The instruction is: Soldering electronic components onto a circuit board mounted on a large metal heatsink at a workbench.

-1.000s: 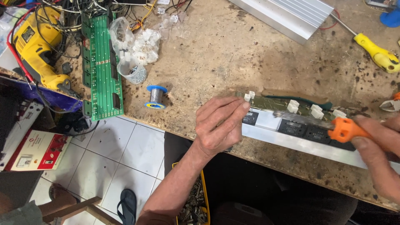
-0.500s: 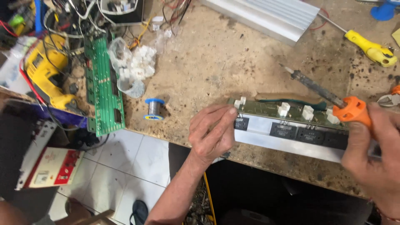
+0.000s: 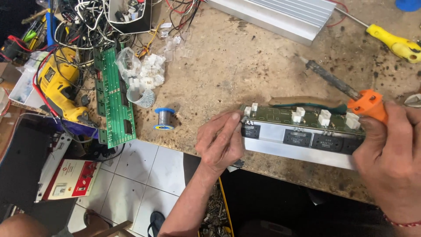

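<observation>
Board [image 3: 302,119], long and green with white connectors on top, stands on edge along a metal bar [image 3: 302,151] near the front edge of the worktop [image 3: 245,74]. Black components sit in a row on the bar just below the board. The left hand [image 3: 219,142] rests at the board's left end, its fingers [image 3: 232,120] curled and pinched against that end, touching the first white connector and the bar below it. The right hand [image 3: 388,156] is at the board's right end, its fingers closed around the orange handle of a soldering iron [image 3: 346,92]; the iron's dark shaft slants up and left, away from the board, its tip over bare worktop and well apart from the connectors. A brown-and-green tool [image 3: 307,103] lies just behind the board. Further left, a solder spool [image 3: 164,118] stands near the worktop edge, beside a second green board [image 3: 113,96] and a bag of white connectors [image 3: 144,77]. A yellow drill [image 3: 57,85] and tangled wires [image 3: 87,22] fill the far left. At the back lie a ribbed heatsink [image 3: 280,15] and a yellow screwdriver [image 3: 392,41]
</observation>
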